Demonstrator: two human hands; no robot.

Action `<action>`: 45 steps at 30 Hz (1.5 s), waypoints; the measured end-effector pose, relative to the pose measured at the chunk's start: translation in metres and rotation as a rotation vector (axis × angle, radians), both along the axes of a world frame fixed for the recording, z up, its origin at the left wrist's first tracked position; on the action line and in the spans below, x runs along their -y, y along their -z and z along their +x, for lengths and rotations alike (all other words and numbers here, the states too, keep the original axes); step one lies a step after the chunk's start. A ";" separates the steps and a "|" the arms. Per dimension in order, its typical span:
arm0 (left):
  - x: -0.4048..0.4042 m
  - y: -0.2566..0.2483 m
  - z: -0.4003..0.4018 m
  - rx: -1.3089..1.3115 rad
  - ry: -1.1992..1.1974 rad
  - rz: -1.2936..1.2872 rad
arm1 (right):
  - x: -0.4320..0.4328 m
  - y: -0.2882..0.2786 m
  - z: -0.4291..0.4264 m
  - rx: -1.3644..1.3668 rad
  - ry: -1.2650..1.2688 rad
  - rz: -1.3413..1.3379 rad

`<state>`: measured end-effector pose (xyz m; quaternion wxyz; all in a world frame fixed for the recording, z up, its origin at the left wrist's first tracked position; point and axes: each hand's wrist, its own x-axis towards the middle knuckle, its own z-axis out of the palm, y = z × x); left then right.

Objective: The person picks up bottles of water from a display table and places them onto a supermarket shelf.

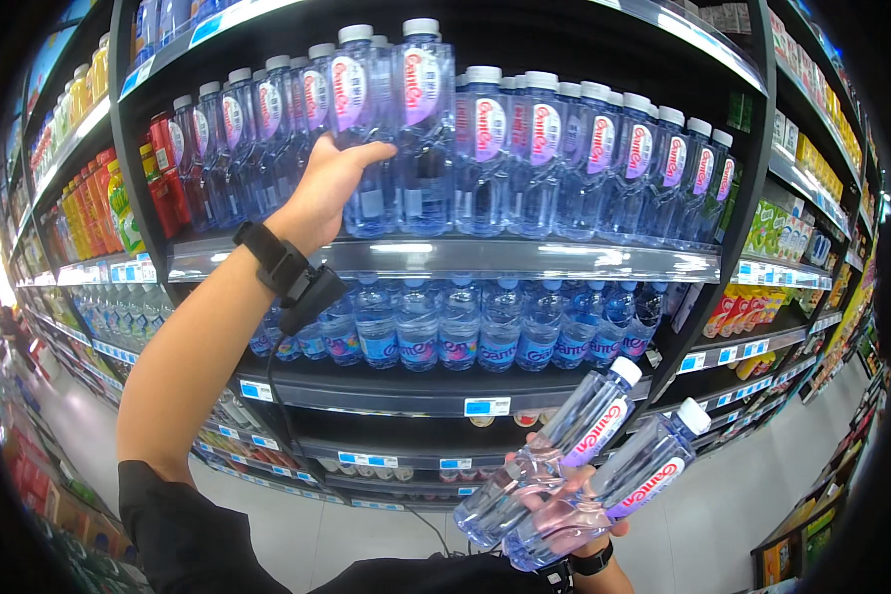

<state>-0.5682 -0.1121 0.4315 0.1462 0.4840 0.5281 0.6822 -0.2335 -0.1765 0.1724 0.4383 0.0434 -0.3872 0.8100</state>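
Note:
My left hand (334, 182) reaches onto the upper bottle shelf, its thumb against a large clear Ganten water bottle (367, 178); the fingers are mostly hidden, so its grip is unclear. Just right of it a similar bottle (425, 185) stands upright at the shelf's front. Low on the right, my right hand (575, 482) holds two Ganten water bottles, one (542, 460) beside the other (601, 494), both tilted with their white caps up and to the right. A black strap with a device (289, 275) is around my left wrist.
Rows of upright water bottles (590, 163) fill both sides of the upper shelf, behind a clear front rail (445, 260). Smaller water bottles (418, 334) stand on the shelf below. Shelves of drinks and cartons (779, 230) flank this bay. A thin black cable (278, 401) hangs from the wrist device.

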 end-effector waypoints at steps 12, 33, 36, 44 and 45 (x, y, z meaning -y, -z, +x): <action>-0.004 0.025 0.014 0.017 -0.329 0.451 | -0.064 0.000 0.071 -0.031 -0.074 -0.179; 0.180 0.258 0.090 0.809 0.411 -0.046 | -0.069 0.053 0.017 0.246 -0.413 0.011; 0.187 0.316 0.088 1.065 0.613 -0.012 | -0.058 0.062 -0.009 0.343 -0.484 -0.053; 0.176 0.357 0.061 1.113 0.725 -0.070 | -0.024 0.055 -0.055 0.493 -0.477 -0.193; 0.173 0.362 0.057 1.084 0.746 -0.081 | -0.020 0.057 -0.060 0.525 -0.492 -0.202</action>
